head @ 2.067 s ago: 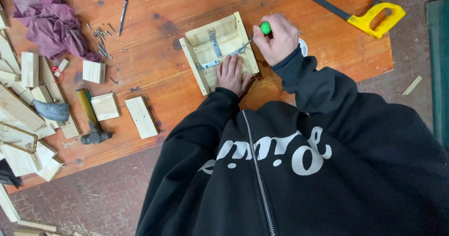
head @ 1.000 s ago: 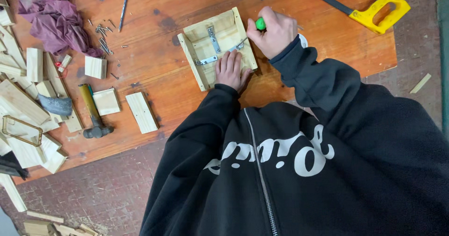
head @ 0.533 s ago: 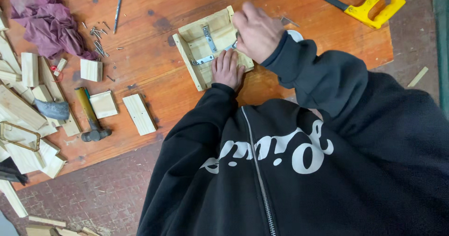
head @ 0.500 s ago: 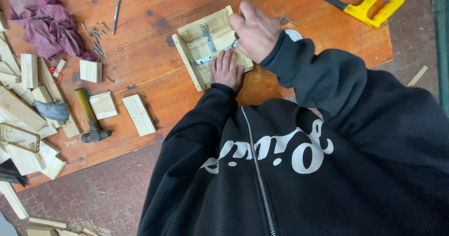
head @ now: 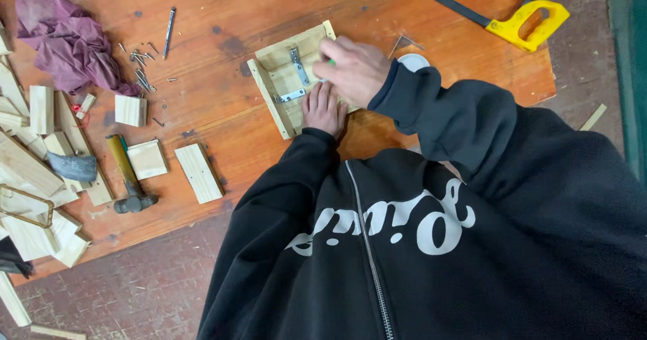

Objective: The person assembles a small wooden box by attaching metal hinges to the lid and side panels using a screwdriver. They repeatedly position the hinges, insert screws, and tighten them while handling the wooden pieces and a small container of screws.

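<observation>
The right hand (head: 356, 69) is curled in a closed grip around a small green-tipped tool (head: 331, 62), of which only a sliver shows between the fingers. It is held over the inside of a shallow wooden frame (head: 269, 97). The left hand (head: 323, 109) lies flat and spread, palm down, pressing on the near edge of that frame. The frame sits on the orange wooden desk (head: 222, 16), just ahead of the person's black zipped sweatshirt (head: 404, 245), and has two metal brackets (head: 296, 67) fixed inside it.

To the left lie a loose wooden block (head: 199, 172), a hammer (head: 128, 178) and a heap of pale offcuts (head: 34, 171). Farther off, scattered nails (head: 140, 67) lie beside a crumpled purple rag (head: 67, 43). At the far right edge rests a saw with a yellow handle (head: 526, 24).
</observation>
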